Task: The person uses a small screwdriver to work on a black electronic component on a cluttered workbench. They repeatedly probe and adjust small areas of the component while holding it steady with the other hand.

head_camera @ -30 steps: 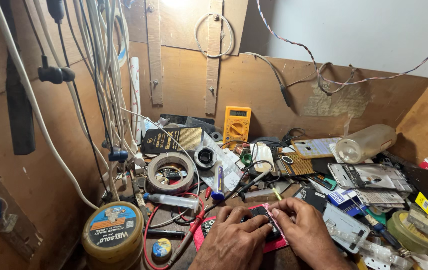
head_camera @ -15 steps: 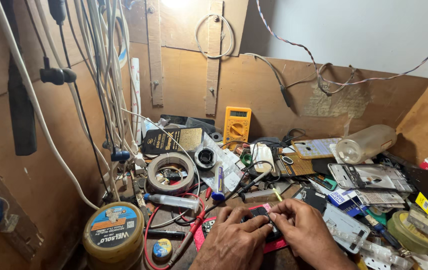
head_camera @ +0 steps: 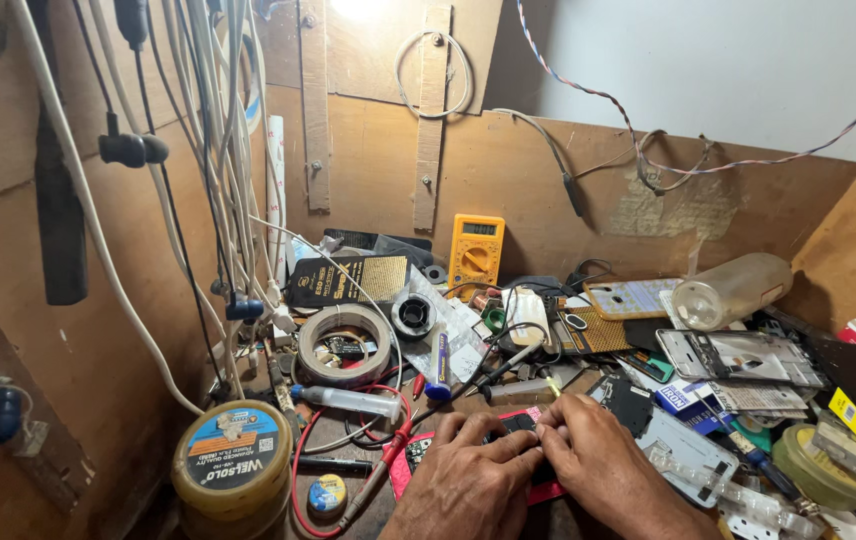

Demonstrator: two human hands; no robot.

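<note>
Nothing has shifted since the earlier frames: both hands stay pressed together at the near edge of the bench. Left hand point(head_camera: 470, 480) and right hand point(head_camera: 598, 470) meet fingertip to fingertip over a small dark phone point(head_camera: 518, 424) lying on a red mat point(head_camera: 545, 491); whether either actually pinches it, I cannot tell.

Just left lie a red probe point(head_camera: 394, 444) and a red wire point(head_camera: 298, 470), with a glue tin point(head_camera: 233, 465) at the near left. Beyond the hands sit a tape roll point(head_camera: 345, 343) and a yellow multimeter point(head_camera: 476, 250) against the far wall. A clear bottle point(head_camera: 731, 290) lies far right.

Parts crowd the right side; white cables point(head_camera: 218, 150) hang down the left wall. Free bench shows only beside the mat.
</note>
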